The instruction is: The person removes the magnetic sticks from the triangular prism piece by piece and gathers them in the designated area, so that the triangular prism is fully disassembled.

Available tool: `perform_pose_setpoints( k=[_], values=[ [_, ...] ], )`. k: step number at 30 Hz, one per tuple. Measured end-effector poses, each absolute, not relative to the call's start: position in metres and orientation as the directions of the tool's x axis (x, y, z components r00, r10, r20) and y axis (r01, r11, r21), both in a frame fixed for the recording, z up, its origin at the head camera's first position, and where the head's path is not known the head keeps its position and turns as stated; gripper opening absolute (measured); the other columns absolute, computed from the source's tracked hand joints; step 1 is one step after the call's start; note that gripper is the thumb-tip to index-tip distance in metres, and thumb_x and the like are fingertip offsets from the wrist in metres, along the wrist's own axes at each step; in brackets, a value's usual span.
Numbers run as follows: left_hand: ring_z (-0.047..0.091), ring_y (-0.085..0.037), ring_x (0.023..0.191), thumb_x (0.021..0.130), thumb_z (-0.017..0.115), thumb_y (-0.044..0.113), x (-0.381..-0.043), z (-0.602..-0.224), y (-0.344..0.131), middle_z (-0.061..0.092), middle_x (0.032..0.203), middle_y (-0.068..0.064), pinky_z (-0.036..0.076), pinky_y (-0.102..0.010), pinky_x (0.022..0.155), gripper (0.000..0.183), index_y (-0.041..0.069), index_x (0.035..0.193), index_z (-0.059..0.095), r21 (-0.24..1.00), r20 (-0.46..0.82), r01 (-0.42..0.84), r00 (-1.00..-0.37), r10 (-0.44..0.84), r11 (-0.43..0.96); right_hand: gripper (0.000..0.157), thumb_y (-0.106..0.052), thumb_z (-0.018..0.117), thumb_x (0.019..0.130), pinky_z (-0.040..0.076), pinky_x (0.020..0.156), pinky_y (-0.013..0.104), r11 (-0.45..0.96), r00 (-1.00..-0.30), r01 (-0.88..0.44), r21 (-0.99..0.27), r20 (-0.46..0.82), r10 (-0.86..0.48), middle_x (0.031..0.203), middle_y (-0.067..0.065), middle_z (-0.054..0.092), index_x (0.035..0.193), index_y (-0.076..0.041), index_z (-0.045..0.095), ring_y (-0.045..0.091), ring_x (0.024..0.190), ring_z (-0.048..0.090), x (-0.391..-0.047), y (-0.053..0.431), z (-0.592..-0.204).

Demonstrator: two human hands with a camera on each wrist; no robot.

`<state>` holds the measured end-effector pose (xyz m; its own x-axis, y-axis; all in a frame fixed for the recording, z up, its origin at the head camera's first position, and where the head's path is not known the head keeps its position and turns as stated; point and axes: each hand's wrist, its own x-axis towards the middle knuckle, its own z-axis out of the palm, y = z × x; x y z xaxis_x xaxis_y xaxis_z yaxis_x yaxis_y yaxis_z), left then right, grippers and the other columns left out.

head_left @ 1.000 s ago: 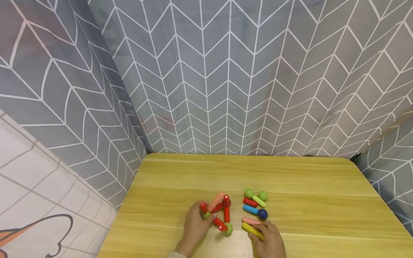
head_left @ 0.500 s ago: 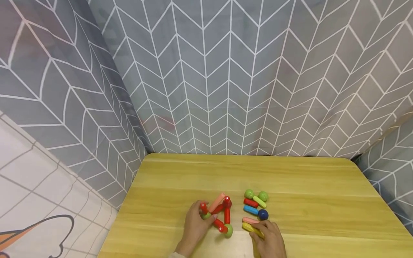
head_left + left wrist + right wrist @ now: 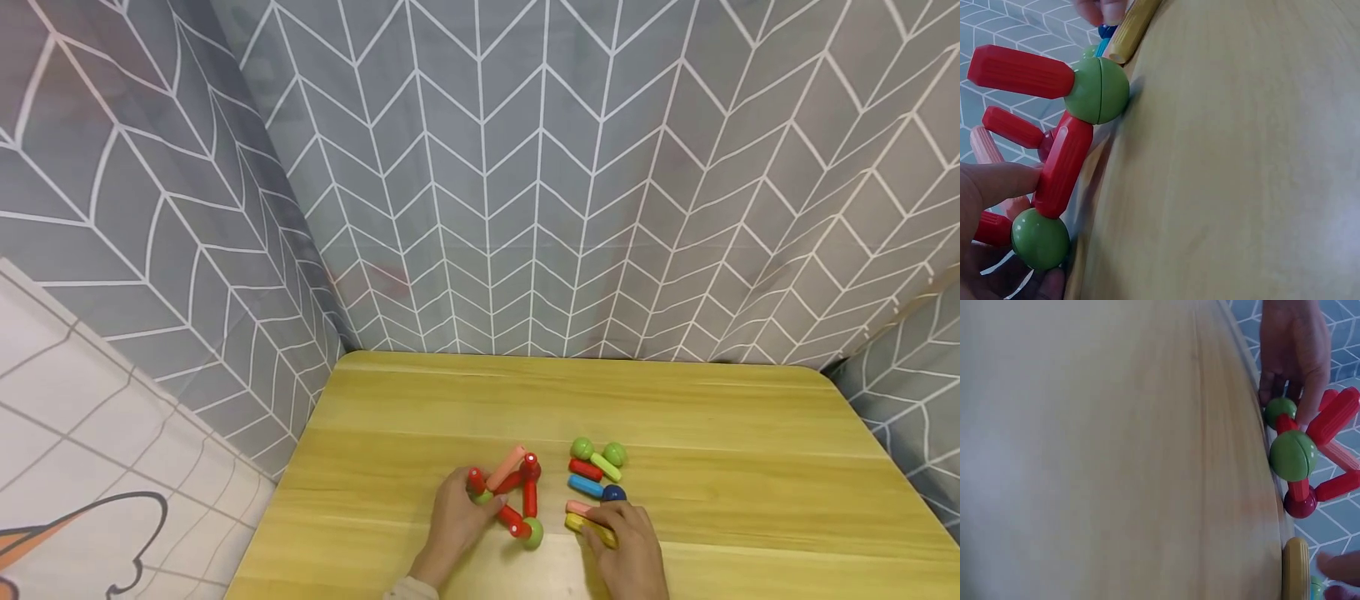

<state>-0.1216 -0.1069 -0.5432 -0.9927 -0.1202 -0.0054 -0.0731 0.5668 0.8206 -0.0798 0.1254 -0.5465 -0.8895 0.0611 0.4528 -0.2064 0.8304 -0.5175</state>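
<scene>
My left hand (image 3: 459,518) grips a frame of red rods (image 3: 530,498) and balls, thumb on a red rod (image 3: 1063,165) and fingers around a green ball (image 3: 1040,239). Another green ball (image 3: 1096,90) and a dark red ball (image 3: 1300,502) join its corners; short red rods stick up from them, and a salmon rod (image 3: 506,468) leans between. Over a yellow rod (image 3: 591,528) and a pink rod (image 3: 579,507), lying side by side, is my right hand (image 3: 633,550). In the right wrist view its fingertips (image 3: 1335,566) show just above the yellow rod, with a gap between.
Beyond my right hand lie a blue rod (image 3: 586,485), a dark blue ball (image 3: 614,493), a loose red rod (image 3: 585,470), a lime rod (image 3: 606,467) and two green balls (image 3: 582,448). The wooden table (image 3: 712,442) ends at a patterned curtain (image 3: 510,183).
My right hand has shifted slightly forward over the yellow and pink rods, its fingers covering more of the pink one. The left hand keeps its grip on the frame. The view has shifted slightly.
</scene>
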Motion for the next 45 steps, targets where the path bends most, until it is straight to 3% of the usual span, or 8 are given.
perform_pose_setpoints(
  k=[6,10,16,21,27,33,41,45],
  values=[
    [0.066,-0.023,0.099,0.073,0.087,0.017,-0.122,-0.540,-0.106,0.073,0.099,-0.002,0.054,-0.045,0.090,0.032,0.011,0.100,0.072,0.836,-0.036,-0.079,-0.995,-0.088,0.544,0.022,-0.010,0.090,0.070,0.052,0.079,0.033,0.776,-0.903,-0.210,-0.594,0.422,0.079,0.091,-0.012,0.069,0.087,-0.019,0.078,0.009,0.089,0.057,-0.085,0.121,-0.529],
    [0.065,-0.022,0.101,0.074,0.086,0.012,-0.121,-0.539,-0.106,0.074,0.102,0.000,0.055,-0.047,0.092,0.030,0.014,0.101,0.073,0.861,-0.079,-0.075,-0.997,-0.014,0.503,0.024,-0.009,0.087,0.075,0.057,0.078,0.024,0.665,-0.941,-0.198,-0.720,0.330,0.077,0.100,-0.006,0.071,0.096,-0.015,0.078,0.009,0.096,0.059,-0.089,0.116,-0.515],
    [0.062,-0.018,0.102,0.075,0.085,0.013,-0.119,-0.541,-0.108,0.073,0.104,0.004,0.053,-0.041,0.091,0.031,0.018,0.103,0.073,0.867,-0.093,-0.026,-0.990,0.110,0.498,0.030,-0.004,0.082,0.079,0.061,0.080,0.023,0.436,-0.993,-0.090,-0.896,0.112,0.027,0.120,0.009,0.065,0.107,-0.012,0.074,0.028,0.110,0.063,-0.093,0.106,-0.503],
    [0.059,-0.014,0.096,0.075,0.085,0.016,-0.119,-0.543,-0.109,0.071,0.101,0.004,0.051,-0.031,0.086,0.034,0.016,0.106,0.072,0.851,-0.063,0.031,-0.985,0.161,0.524,0.027,-0.012,0.081,0.083,0.061,0.084,0.027,0.479,-0.998,-0.058,-0.876,0.057,-0.015,0.110,-0.004,0.068,0.106,-0.023,0.073,0.018,0.101,0.062,-0.095,0.099,-0.500],
    [0.056,-0.010,0.091,0.077,0.085,0.016,-0.119,-0.544,-0.109,0.071,0.102,0.005,0.049,-0.023,0.079,0.034,0.017,0.108,0.071,0.860,-0.066,0.032,-0.983,0.174,0.509,0.022,-0.021,0.078,0.088,0.059,0.081,0.027,0.528,-0.997,-0.077,-0.846,0.070,-0.033,0.101,-0.009,0.070,0.109,-0.021,0.071,0.002,0.087,0.062,-0.098,0.095,-0.496],
    [0.054,-0.010,0.086,0.078,0.084,0.016,-0.118,-0.543,-0.111,0.069,0.099,0.004,0.047,-0.021,0.075,0.033,0.017,0.108,0.071,0.869,-0.066,0.034,-0.981,0.182,0.494,0.021,-0.023,0.076,0.089,0.060,0.080,0.025,0.506,-0.998,-0.051,-0.861,0.032,-0.047,0.102,-0.004,0.072,0.110,-0.018,0.072,0.005,0.088,0.064,-0.103,0.093,-0.492],
    [0.052,-0.008,0.081,0.076,0.084,0.013,-0.118,-0.541,-0.113,0.065,0.091,0.006,0.044,-0.020,0.070,0.034,0.018,0.107,0.071,0.879,-0.062,0.054,-0.972,0.226,0.475,0.017,-0.014,0.076,0.088,0.059,0.078,0.021,0.485,-0.995,-0.098,-0.869,0.074,-0.068,0.102,0.000,0.075,0.105,-0.013,0.073,0.010,0.087,0.069,-0.115,0.094,-0.491],
    [0.057,-0.007,0.083,0.076,0.085,0.011,-0.117,-0.540,-0.114,0.067,0.095,0.007,0.046,-0.020,0.070,0.038,0.020,0.109,0.070,0.896,-0.108,0.027,-0.955,0.276,0.444,0.016,-0.015,0.076,0.089,0.059,0.078,0.022,0.479,-0.996,-0.083,-0.874,0.057,-0.069,0.102,0.000,0.074,0.105,-0.014,0.073,0.011,0.091,0.069,-0.121,0.096,-0.493]
  ],
)
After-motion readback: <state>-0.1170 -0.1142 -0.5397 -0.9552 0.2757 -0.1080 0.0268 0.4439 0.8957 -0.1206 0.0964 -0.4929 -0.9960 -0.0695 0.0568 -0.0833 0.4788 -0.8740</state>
